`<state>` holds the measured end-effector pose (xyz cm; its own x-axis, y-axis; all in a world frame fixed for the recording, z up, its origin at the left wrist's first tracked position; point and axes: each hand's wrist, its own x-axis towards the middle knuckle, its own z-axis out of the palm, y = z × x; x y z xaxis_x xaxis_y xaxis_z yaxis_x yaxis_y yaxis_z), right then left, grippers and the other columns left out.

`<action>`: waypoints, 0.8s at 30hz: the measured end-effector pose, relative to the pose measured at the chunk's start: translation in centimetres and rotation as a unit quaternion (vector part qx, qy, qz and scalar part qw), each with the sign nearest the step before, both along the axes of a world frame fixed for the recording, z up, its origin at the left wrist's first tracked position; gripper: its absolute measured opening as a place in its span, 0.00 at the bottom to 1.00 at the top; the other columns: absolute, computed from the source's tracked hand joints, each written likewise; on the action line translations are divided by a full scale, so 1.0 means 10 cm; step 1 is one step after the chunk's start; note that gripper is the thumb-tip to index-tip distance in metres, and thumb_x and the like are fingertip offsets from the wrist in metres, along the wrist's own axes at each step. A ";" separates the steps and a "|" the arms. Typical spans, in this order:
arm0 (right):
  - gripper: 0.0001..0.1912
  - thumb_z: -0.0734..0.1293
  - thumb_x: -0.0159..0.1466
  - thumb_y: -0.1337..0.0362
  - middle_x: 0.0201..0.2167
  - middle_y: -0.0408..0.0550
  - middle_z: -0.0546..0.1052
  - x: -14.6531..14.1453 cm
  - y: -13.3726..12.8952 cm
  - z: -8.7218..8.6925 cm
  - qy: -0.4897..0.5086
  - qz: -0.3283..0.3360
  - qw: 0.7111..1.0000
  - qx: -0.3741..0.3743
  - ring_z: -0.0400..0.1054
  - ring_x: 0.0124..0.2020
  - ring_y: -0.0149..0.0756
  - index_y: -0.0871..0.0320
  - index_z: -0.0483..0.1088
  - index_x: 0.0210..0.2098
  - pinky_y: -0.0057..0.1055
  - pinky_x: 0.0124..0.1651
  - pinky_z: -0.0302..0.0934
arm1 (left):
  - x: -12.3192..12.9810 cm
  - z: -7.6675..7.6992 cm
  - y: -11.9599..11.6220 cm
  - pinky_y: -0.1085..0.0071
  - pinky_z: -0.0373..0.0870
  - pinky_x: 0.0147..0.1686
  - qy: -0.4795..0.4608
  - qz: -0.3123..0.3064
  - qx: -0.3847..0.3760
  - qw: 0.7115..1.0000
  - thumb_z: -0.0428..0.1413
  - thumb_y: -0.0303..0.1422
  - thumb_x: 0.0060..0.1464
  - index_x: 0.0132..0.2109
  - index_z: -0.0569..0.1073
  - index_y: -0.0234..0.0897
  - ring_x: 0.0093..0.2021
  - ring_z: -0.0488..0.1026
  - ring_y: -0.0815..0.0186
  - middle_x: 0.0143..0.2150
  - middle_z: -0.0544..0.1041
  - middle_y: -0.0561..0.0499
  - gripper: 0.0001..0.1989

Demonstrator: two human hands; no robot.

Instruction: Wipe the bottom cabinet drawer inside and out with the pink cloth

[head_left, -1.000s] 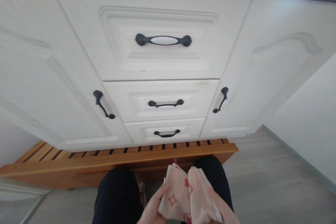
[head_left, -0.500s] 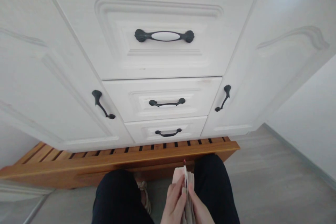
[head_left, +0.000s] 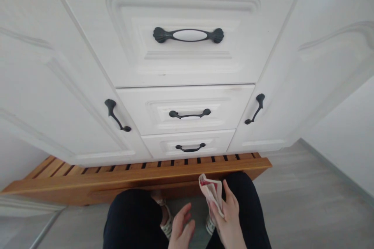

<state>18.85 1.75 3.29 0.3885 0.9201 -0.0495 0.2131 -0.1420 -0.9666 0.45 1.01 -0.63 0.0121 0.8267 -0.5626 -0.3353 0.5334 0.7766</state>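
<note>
In my right hand (head_left: 229,216) is a pale pink folded fabric piece (head_left: 210,190) with light edges and some red showing inside its folds. The thumb presses on its near side while the fingers close around its right side, and its far end stands up toward the bench. What kind of item it is, I cannot make out. My left hand (head_left: 181,227) hovers to the left of it, apart from the fabric, with fingers loosely bent and nothing between them. Both hands are low in the view, between my knees.
Ahead stands a white cabinet with a large top drawer (head_left: 187,64), smaller drawers below and doors on both sides, all with dark handles. A slatted wooden bench (head_left: 140,177) runs along its foot. My dark-trousered knees (head_left: 133,214) flank the hands above a grey floor (head_left: 298,198).
My left hand has let go of the fabric piece and drawn away to the left. The right hand now holds it alone, slightly further right, with its folds fanned apart and red showing.
</note>
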 end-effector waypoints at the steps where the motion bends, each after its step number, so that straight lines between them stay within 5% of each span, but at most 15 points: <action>1: 0.29 0.71 0.57 0.40 0.65 0.52 0.67 -0.02 0.00 0.03 -0.026 0.018 1.000 -0.001 0.52 0.69 0.61 0.49 0.79 0.50 0.51 0.72 0.43 | 0.02 -0.02 -0.01 0.62 0.66 0.60 -0.029 -0.006 -0.034 0.999 0.67 0.40 0.48 0.56 0.74 0.45 0.72 0.53 0.49 0.69 0.63 0.46 0.27; 4: 0.31 0.67 0.61 0.39 0.59 0.54 0.74 -0.19 -0.04 0.19 0.046 0.133 0.990 -0.031 0.63 0.63 0.58 0.50 0.76 0.56 0.48 0.67 0.53 | 0.10 -0.04 0.02 0.60 0.65 0.62 -0.136 -0.009 -0.078 0.988 0.65 0.45 0.51 0.56 0.74 0.51 0.74 0.48 0.52 0.72 0.59 0.56 0.25; 9: 0.38 0.62 0.61 0.34 0.50 0.55 0.79 -0.38 -0.09 0.47 0.189 0.277 0.940 -0.069 0.70 0.56 0.57 0.57 0.75 0.55 0.45 0.60 0.60 | 0.12 0.13 0.10 0.59 0.57 0.69 -0.334 -0.045 -0.040 0.941 0.65 0.56 0.48 0.51 0.78 0.42 0.72 0.56 0.50 0.60 0.76 0.47 0.30; 15: 0.32 0.63 0.63 0.39 0.49 0.54 0.77 -0.29 -0.02 0.56 0.158 0.250 0.954 -0.055 0.71 0.50 0.48 0.58 0.72 0.52 0.41 0.57 0.61 | 0.08 0.35 0.01 0.55 0.62 0.65 -0.264 -0.063 -0.044 0.961 0.72 0.45 0.43 0.52 0.76 0.40 0.64 0.69 0.46 0.55 0.79 0.42 0.30; 20: 0.20 0.63 0.65 0.45 0.39 0.52 0.75 -0.30 -0.06 0.43 -0.011 0.164 0.984 -0.068 0.71 0.43 0.45 0.56 0.71 0.40 0.38 0.51 0.64 | 0.15 0.45 0.06 0.56 0.69 0.59 -0.170 -0.015 -0.025 0.985 0.73 0.40 0.42 0.54 0.74 0.37 0.55 0.76 0.47 0.49 0.82 0.40 0.33; 24: 0.33 0.71 0.57 0.43 0.50 0.56 0.73 -0.24 -0.07 0.33 0.005 0.097 0.995 -0.023 0.68 0.52 0.49 0.56 0.69 0.55 0.42 0.57 0.62 | 0.12 0.57 0.09 0.55 0.69 0.60 -0.217 -0.040 -0.053 0.974 0.71 0.41 0.45 0.57 0.73 0.37 0.55 0.76 0.46 0.49 0.81 0.40 0.33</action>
